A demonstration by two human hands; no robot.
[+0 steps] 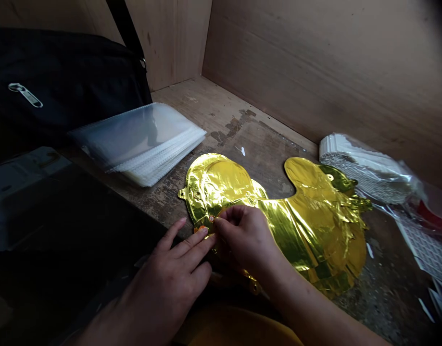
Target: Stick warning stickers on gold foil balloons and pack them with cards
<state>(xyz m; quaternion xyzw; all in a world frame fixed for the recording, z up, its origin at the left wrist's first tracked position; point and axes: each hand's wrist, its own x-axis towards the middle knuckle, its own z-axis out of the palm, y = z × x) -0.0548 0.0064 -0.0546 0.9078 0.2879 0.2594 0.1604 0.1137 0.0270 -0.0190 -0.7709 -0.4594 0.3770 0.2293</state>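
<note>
Flat, uninflated gold foil balloons [296, 226] lie in a loose stack on the worn wooden surface, with small tabs along their edges. My left hand [181, 264] rests at the near left edge of the stack, fingers stretched out and apart, its fingertips on the foil beside a small orange patch [200, 229]. My right hand [244, 230] is closed in a pinch over the same edge, thumb against bent fingers. Whatever lies between those fingertips is hidden. At the thumb tip shows a small round red-and-white mark [211, 219] on the foil.
A stack of clear plastic sleeves [148, 144] lies at the back left, before a black bag [69, 81] with a zip pull. To the right is a plastic-wrapped white bundle [368, 168] beside a printed sheet [423, 245]. Wooden walls [314, 62] rise behind. White scraps [243, 151] dot the surface.
</note>
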